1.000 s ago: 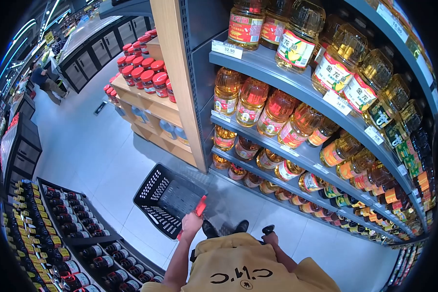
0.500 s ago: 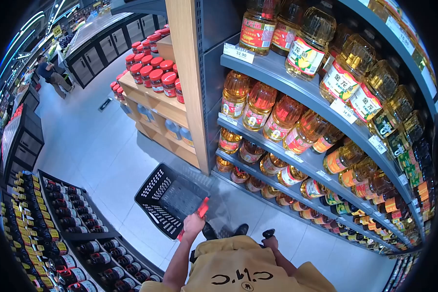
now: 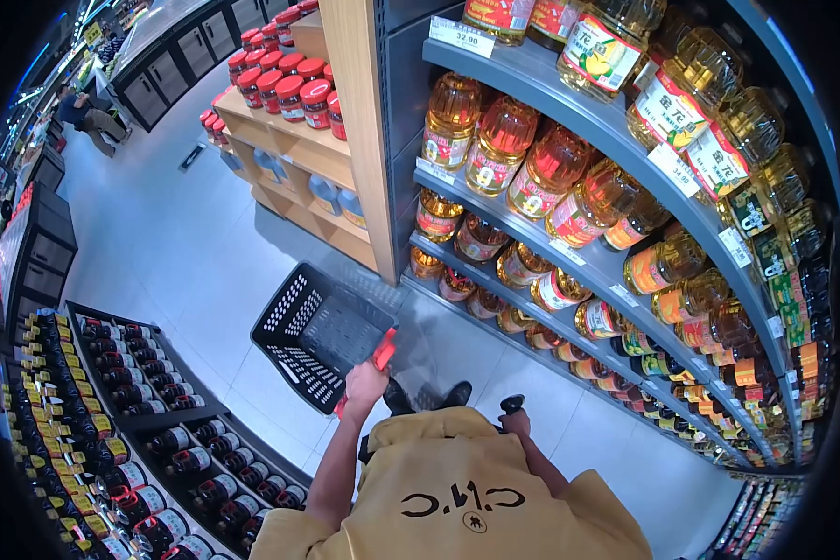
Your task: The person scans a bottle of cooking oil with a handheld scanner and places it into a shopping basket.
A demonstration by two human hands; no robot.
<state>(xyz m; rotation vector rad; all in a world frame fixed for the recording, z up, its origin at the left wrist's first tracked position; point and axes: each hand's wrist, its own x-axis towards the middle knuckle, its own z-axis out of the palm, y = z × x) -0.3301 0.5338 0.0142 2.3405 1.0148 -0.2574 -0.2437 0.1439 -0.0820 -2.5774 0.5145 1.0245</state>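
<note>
My left hand (image 3: 365, 383) is closed around the red handle (image 3: 383, 350) of a dark grey shopping basket (image 3: 331, 327) in front of my body. The basket tilts toward me and its inside looks bare. To the right, my right hand (image 3: 515, 422) is wrapped round a small black object (image 3: 511, 403) with a rounded top. Beyond that hand stand shelves with bottles of golden oil (image 3: 555, 287). My yellow top (image 3: 476, 495) fills the bottom middle, with my dark shoes (image 3: 453, 396) just above it.
A wooden shelf (image 3: 364, 140) holds red-lidded jars (image 3: 289, 93) ahead. Racks of dark bottles (image 3: 149, 373) stand at the left. Oil shelving (image 3: 569, 89) curves along the right. Farther off, at the upper left, a person (image 3: 89, 117) stands beside the counters.
The shelves and jars sit higher in the view at the right and middle. The basket and my left hand have shifted slightly up and left. Both hands keep their hold.
</note>
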